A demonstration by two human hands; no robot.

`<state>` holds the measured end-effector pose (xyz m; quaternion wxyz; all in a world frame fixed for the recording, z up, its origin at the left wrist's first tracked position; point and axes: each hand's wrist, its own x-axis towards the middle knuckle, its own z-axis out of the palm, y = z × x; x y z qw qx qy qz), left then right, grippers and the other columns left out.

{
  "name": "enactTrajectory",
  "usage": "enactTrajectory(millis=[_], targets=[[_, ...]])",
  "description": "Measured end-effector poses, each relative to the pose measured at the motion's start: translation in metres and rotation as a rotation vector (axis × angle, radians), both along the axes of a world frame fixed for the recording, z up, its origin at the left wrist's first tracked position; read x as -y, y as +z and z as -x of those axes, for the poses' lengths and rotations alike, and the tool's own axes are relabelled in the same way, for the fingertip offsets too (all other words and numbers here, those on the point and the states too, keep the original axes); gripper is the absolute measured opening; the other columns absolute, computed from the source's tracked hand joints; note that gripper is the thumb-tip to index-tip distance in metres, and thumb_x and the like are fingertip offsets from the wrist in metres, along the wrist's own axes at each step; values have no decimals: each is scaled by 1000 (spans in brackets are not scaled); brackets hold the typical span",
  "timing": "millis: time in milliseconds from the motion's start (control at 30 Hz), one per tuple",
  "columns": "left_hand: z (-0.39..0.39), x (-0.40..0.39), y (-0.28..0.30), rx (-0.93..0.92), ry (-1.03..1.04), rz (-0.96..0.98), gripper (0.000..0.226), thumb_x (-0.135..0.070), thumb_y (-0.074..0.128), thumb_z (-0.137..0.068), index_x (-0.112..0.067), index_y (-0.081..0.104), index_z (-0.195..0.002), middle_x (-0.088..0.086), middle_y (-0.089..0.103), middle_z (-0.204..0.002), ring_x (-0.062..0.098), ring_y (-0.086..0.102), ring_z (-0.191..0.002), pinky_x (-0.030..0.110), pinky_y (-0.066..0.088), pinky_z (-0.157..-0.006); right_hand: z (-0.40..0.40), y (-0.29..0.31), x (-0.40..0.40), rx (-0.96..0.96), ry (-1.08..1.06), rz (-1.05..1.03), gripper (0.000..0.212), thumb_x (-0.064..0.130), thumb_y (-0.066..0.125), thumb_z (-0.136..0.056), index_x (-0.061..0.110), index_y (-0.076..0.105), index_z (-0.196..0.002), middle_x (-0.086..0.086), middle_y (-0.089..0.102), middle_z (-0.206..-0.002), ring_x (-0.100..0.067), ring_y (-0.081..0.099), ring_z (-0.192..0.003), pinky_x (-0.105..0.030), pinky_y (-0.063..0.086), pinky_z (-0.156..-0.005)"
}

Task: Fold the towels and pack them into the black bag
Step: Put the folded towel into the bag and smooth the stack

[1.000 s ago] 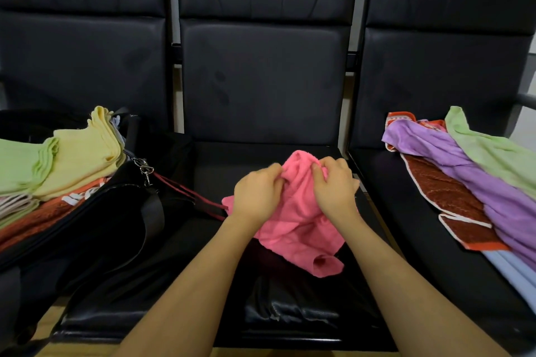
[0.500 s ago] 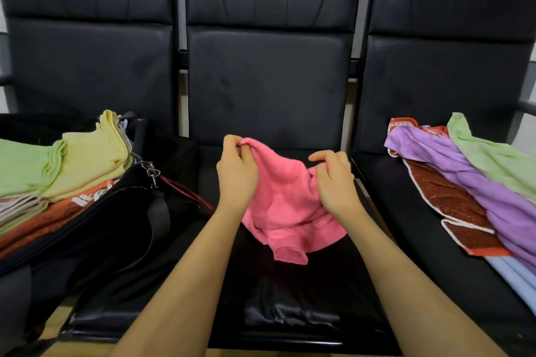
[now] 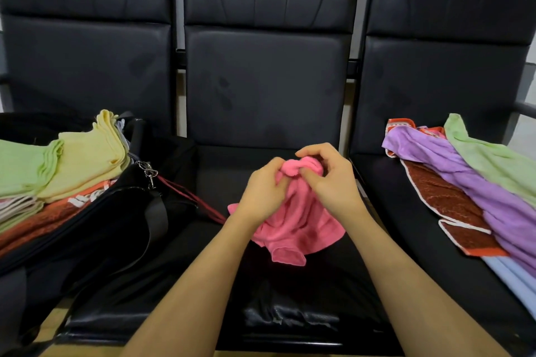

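A crumpled pink towel (image 3: 298, 226) hangs over the middle black seat (image 3: 220, 165). My left hand (image 3: 262, 191) grips its upper edge. My right hand (image 3: 330, 180) pinches the bunched top right beside it, so the two hands nearly touch. The black bag (image 3: 95, 229) lies open on the left seat. It holds folded towels: a green one (image 3: 26, 165), a yellow one (image 3: 87, 159) and a rust-orange one (image 3: 43, 220) beneath them.
Unfolded towels lie piled on the right seat: purple (image 3: 470, 182), light green (image 3: 493, 159), rust with white trim (image 3: 443, 200) and pale blue (image 3: 513, 275). The bag's strap (image 3: 158, 211) and a red cord (image 3: 191, 200) trail toward the middle seat.
My hands, spread apart with the towel stretched between them half a second ago, have come together at the towel's top. The towel is bunched again and hangs lower.
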<state>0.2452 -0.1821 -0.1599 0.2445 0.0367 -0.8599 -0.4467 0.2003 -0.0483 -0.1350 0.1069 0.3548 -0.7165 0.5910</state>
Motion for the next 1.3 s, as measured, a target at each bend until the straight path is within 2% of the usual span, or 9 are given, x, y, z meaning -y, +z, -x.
enactTrajectory(millis=[267,400,567,667,767,833,900,1067,1300], targets=[[-7,9,11,-172,150,93,32,-3,39,-89,-29,56,-97,-19,59,-84,16,59,-87,46,45,-89,3,-10,3,190,-18,-353,15,24,68,-86,16,62,-97,4,64,-89,-10,59,-82,-24,49,-75],[-8,11,12,-136,110,90,24,-10,38,-94,-25,52,-106,-15,60,-96,15,59,-94,45,43,-94,2,-8,5,218,-63,-191,34,23,64,-89,3,54,-64,-1,43,-58,-13,40,-58,-28,35,-57],[-17,18,21,-3,51,-17,41,-6,37,-94,-11,29,-134,10,49,-122,21,52,-104,22,39,-82,6,-5,3,211,-326,77,38,18,57,-93,1,45,-61,3,36,-56,-11,32,-54,-26,31,-55],[-24,22,25,-80,28,-10,20,-7,39,-97,-14,40,-115,3,50,-118,9,50,-102,12,41,-83,1,-5,-1,213,-394,97,12,14,58,-92,19,50,-84,7,50,-68,-3,45,-58,-11,37,-55],[-28,23,27,-142,19,-70,15,-12,47,-97,-21,48,-109,-7,57,-107,-3,53,-95,3,39,-78,-4,-5,-3,180,-231,41,34,12,60,-90,27,48,-118,4,49,-62,-3,46,-54,-9,40,-62],[-30,21,28,-167,-19,-140,25,-8,54,-92,-23,48,-111,-8,57,-97,-3,55,-84,11,44,-77,-7,-4,2,88,-100,-125,40,13,61,-90,30,54,-126,17,60,-80,3,56,-70,-7,43,-75],[-32,18,29,-160,-47,-181,30,-5,59,-88,-21,46,-111,-3,58,-92,2,56,-78,19,48,-75,-12,-3,8,37,-29,-231,29,16,61,-91,26,63,-118,20,63,-92,5,59,-86,-10,45,-79],[-34,14,25,-185,-6,-102,15,-10,61,-89,-19,51,-97,-4,60,-89,2,56,-79,14,45,-70,-20,0,13,47,-95,-173,14,21,61,-91,12,69,-84,-10,63,-74,-4,50,-63,-13,40,-61],[-30,11,15,-274,159,45,11,-13,64,-86,-21,58,-88,-8,56,-91,7,52,-87,17,43,-75,-16,-5,13,36,-220,-198,20,24,70,-83,12,61,-70,4,50,-58,-3,45,-55,-32,41,-76]])
